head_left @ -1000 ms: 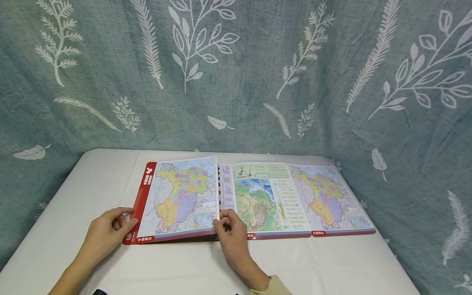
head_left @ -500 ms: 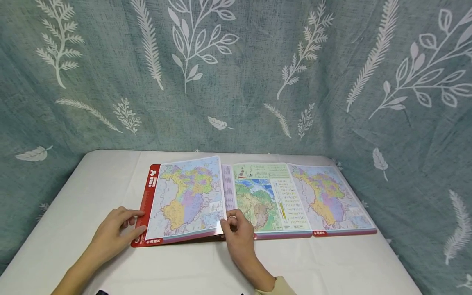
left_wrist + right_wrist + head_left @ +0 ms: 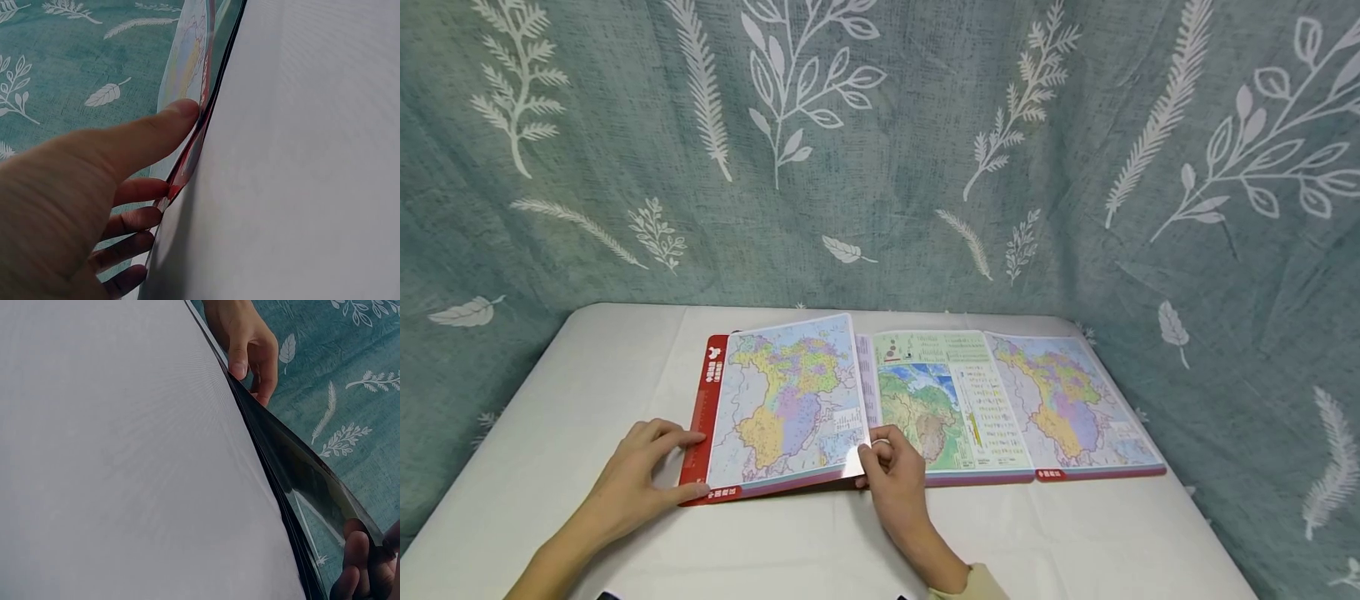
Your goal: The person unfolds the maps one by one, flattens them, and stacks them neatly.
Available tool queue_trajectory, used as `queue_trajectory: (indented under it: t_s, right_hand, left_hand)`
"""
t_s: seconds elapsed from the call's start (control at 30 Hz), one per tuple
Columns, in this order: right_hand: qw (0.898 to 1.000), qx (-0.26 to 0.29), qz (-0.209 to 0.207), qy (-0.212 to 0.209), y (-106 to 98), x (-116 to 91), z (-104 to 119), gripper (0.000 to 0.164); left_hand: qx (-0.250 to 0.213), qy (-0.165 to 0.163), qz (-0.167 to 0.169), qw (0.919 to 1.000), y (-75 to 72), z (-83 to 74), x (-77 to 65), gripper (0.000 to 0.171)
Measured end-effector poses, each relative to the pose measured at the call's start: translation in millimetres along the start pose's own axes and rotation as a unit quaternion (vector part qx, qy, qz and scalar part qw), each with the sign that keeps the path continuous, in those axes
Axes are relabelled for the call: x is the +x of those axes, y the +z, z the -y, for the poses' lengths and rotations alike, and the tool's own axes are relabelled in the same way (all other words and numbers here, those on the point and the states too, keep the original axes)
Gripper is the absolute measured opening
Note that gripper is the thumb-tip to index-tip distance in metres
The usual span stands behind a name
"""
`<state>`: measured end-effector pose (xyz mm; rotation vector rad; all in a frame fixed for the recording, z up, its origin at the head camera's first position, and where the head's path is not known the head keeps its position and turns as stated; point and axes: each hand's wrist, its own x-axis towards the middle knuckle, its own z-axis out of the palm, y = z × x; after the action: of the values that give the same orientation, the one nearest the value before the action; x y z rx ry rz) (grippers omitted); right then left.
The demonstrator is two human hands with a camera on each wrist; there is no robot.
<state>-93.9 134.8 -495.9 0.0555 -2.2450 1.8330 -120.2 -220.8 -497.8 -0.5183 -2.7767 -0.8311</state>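
A laminated folding map (image 3: 797, 400) lies at the left of the other map panels, with a red strip (image 3: 707, 408) down its left side. Between thumb and fingers my right hand (image 3: 895, 479) pinches its near right corner, which is lifted; the right wrist view shows the bent-up edge and dark space beneath. My left hand (image 3: 636, 479) rests at the near left corner, thumb on the front edge and fingertips against the red strip. In the left wrist view the left fingers (image 3: 140, 219) are spread along that side, only slightly bent.
To the right lie a green relief map panel (image 3: 925, 417) and another coloured map panel (image 3: 1075, 400), flat on the white tabletop (image 3: 1037, 542). A green leaf-patterned cloth (image 3: 880, 150) hangs behind and at the sides.
The left map panel has slid right with both hands, covering more of the purple panel beside it. My left thumb has shifted to the near corner. The right panels stay in place.
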Motion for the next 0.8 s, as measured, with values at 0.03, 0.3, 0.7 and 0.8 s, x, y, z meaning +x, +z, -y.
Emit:
queue_trajectory:
  t_s: [0.03, 0.3, 0.7, 0.8]
  right_hand:
    - [1.000, 0.002, -0.001, 0.000, -0.5, 0.1, 0.0, 0.007]
    - [1.000, 0.016, -0.005, 0.002, -4.5, 0.8, -0.7, 0.006]
    - [1.000, 0.016, -0.014, -0.014, -11.5, 1.4, -3.8, 0.006]
    - [1.000, 0.014, -0.020, -0.011, -13.7, 1.8, -3.4, 0.007]
  left_hand:
    - [-0.002, 0.002, 0.000, 1.0000, 0.0, -0.5, 0.2, 0.072]
    - [-0.010, 0.059, -0.020, 0.9980, 2.7, -2.3, -0.6, 0.085]
    - [-0.012, 0.056, -0.014, 0.9982, 8.3, -5.1, -2.9, 0.094]
    - [-0.023, 0.063, -0.006, 0.9977, 8.6, -7.2, -2.6, 0.096]
